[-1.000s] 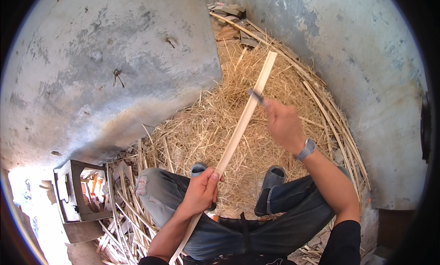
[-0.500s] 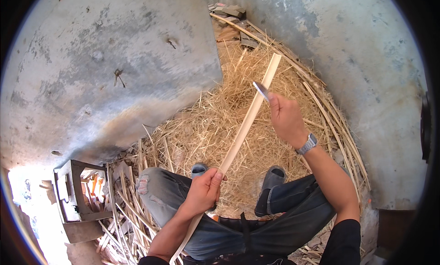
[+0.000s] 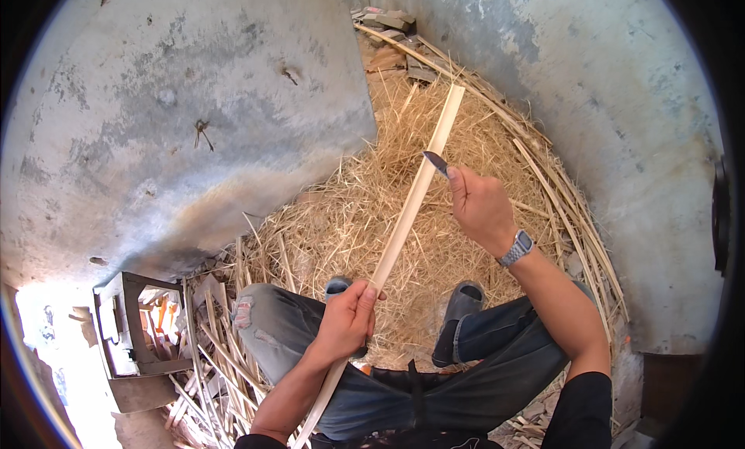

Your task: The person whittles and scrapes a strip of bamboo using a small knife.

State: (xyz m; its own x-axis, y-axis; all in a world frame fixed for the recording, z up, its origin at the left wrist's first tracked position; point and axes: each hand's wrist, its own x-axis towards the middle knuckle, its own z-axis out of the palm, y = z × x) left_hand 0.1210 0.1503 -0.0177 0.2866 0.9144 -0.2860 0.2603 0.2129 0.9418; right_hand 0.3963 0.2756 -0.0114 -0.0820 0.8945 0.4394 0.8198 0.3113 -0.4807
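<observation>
A long pale strip of split bamboo or wood (image 3: 413, 204) slants from my lap up toward the far wall. My left hand (image 3: 348, 318) is closed round it above my left thigh, and its lower end runs back under my forearm. In my right hand (image 3: 483, 204), which wears a silver wristwatch, is a small knife (image 3: 437, 162). The short dark blade points up and left and lies across the strip's right edge, a good way below its far end. My fist hides the knife's handle.
Straw-like shavings (image 3: 372, 208) cover the floor around my feet. Long thin strips (image 3: 570, 208) lie along the right wall, and more (image 3: 221, 356) are heaped at lower left beside a dark frame (image 3: 167, 365). Broken bricks (image 3: 392, 20) lie at the far corner between grey walls.
The strip's far end has swung slightly left. My right hand has moved a little left and toward me, and the blade has turned, showing dark instead of shiny.
</observation>
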